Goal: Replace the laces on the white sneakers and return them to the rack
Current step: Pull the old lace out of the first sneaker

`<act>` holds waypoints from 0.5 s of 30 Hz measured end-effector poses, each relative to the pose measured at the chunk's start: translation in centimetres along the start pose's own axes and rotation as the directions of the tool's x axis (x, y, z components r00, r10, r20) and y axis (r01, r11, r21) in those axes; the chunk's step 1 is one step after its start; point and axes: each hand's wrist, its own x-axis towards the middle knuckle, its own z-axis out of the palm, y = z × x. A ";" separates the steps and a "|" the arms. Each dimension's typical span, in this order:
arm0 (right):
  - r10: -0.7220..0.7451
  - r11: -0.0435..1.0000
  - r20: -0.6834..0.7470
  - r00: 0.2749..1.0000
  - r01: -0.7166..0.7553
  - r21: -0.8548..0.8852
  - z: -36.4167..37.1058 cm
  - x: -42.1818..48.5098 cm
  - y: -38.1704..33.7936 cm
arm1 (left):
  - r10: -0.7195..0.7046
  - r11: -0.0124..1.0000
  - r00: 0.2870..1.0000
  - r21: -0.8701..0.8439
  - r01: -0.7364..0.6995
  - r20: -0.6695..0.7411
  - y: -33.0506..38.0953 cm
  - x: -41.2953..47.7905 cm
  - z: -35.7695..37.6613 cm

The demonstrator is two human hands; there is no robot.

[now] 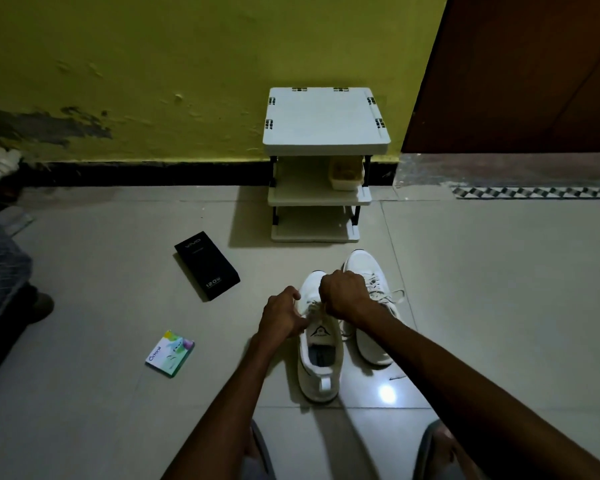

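My left hand [280,318] and right hand [344,295] both grip the lace [313,308] of the near sneaker [321,362]; the other sneaker [376,344] seems laced, none is on the rack [324,133] yet

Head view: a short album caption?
Left hand and right hand grip the laces of the near sneaker; the far sneaker stands beside it, before the rack.
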 end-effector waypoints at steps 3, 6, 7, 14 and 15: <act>-0.033 0.993 -0.067 0.997 0.025 -0.119 0.2 0.0 -0.4 | 0.004 1.000 1.000 0.023 -0.004 -0.001 0.1 0.0 0.0; 0.107 0.994 -0.206 0.973 -0.110 -0.005 0.3 -0.1 -0.5 | 0.033 0.999 0.999 0.037 -0.032 -0.019 -0.2 0.0 0.1; 0.224 0.972 -0.270 0.937 -0.195 0.130 0.4 -0.1 -0.2 | 0.044 0.998 0.999 0.043 -0.042 -0.025 -0.4 0.1 0.2; 0.198 0.576 0.149 0.969 -0.238 0.782 0.1 0.2 2.7 | 0.121 0.991 0.992 0.054 -0.120 -0.025 -0.1 -0.3 0.6; 0.122 0.611 0.192 0.974 -0.226 0.759 0.2 -0.1 2.9 | 0.157 0.986 0.987 0.060 -0.155 -0.021 -0.1 -0.3 1.0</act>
